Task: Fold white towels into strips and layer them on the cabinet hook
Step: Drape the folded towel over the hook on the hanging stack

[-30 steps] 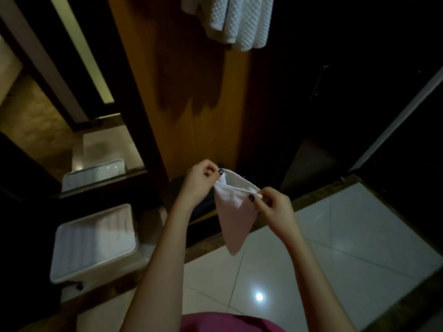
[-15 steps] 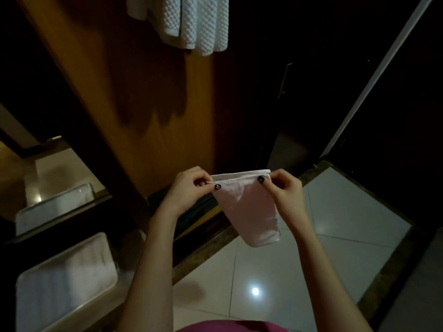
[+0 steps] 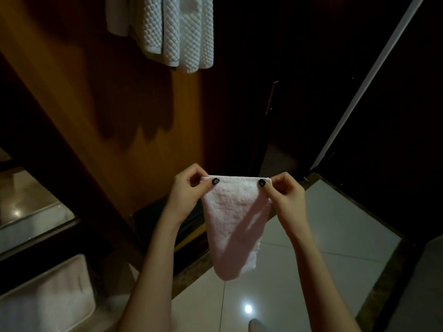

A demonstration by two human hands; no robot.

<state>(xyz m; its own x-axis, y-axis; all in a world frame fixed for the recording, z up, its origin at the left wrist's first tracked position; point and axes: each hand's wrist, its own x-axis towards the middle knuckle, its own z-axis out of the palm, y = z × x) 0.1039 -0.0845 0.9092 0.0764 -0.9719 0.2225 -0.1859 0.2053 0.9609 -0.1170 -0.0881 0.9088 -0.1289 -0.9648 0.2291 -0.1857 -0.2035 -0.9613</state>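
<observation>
Head view: a dim, warm-lit room seen from above, with two bare forearms stretched forward.
White bin [image 3: 48,300]: sits at the lower left corner, pale and rectangular, low beside the cabinet; whether anything lies in it cannot be told.
Cabinet panel [image 3: 72,104]: orange-brown wood fills the upper left and centre, with a jagged shadow falling across it.
Hung towels [image 3: 172,32]: thick, white, waffle-textured folds drape in layers against the panel at the top edge; whatever carries them lies above the frame.
Left hand [image 3: 189,190]: the thumb and curled fingers pinch the left top corner of the small towel, a dark-painted thumbnail facing the camera.
Small towel [image 3: 236,224]: held in the air between the two hands, in front of the cabinet and above the floor. Its top hem is pulled straight and level, and its doubled body hangs down, narrowing to a rounded end.
Right hand [image 3: 285,195]: the thumb and curled fingers pinch the right top corner, mirroring the other hand, with a dark nail showing.
Door handle [image 3: 272,97]: a slim metal bar stands upright on a near-black door right of the wood.
Tiled floor [image 3: 335,248]: glossy pale tiles with a dark stone border, a small bright light reflection near the bottom centre.
White trim [image 3: 366,80]: a pale strip runs diagonally up the right side.
</observation>
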